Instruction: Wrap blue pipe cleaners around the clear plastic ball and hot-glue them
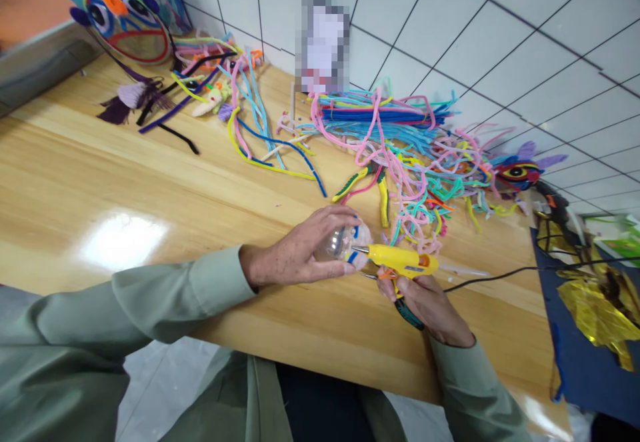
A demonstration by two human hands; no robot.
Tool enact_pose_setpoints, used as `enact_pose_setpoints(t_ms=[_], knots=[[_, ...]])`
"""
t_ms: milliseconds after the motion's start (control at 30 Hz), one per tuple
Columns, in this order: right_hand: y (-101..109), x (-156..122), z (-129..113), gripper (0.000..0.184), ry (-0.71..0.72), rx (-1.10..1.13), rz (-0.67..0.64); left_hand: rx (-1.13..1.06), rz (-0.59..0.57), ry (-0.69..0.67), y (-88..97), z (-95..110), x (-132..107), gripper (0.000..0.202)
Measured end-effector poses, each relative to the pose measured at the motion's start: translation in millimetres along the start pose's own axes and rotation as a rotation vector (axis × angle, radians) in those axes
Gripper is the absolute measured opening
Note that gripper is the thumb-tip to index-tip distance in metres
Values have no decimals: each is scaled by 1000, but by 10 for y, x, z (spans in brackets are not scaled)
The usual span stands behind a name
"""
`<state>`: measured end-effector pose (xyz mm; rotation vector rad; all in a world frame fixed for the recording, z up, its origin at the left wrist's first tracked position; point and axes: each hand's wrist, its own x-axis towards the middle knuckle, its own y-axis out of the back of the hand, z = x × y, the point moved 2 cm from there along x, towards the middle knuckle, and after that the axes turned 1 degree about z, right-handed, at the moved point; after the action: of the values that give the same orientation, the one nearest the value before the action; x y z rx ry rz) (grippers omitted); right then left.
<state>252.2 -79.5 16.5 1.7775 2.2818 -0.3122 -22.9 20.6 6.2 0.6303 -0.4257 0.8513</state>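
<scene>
My left hand (320, 245) is wrapped round a clear rounded plastic piece (336, 243) with blue and pale pink strips at its right end. In my right hand (425, 302) is a yellow hot glue gun (397, 259), its metal nozzle pointing left at the strips. Whether the nozzle touches them I cannot tell. My right fingers are closed round the handle, by the orange trigger. Beyond my hands lie yellow-and-black handled pliers (383, 199). A second tool with a dark green handle (409, 313) shows beneath my right hand, mostly hidden.
Tangled pipe cleaners (400, 155) in many colours cover the back of the wooden table (210, 195). A decorated mask (133, 25) stands at the back left, a smaller one (520, 172) at the right. A black cord (500, 272) runs right, past gold foil (600, 312).
</scene>
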Motion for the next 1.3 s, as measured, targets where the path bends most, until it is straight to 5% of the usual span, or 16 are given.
enact_pose_setpoints(t_ms=[1167, 1300], knots=[[-60, 38, -80, 51, 13, 45, 2, 26, -2, -19, 5, -27, 9, 69], [215, -237, -232, 51, 156, -23, 221, 4, -13, -9, 31, -19, -17, 66]])
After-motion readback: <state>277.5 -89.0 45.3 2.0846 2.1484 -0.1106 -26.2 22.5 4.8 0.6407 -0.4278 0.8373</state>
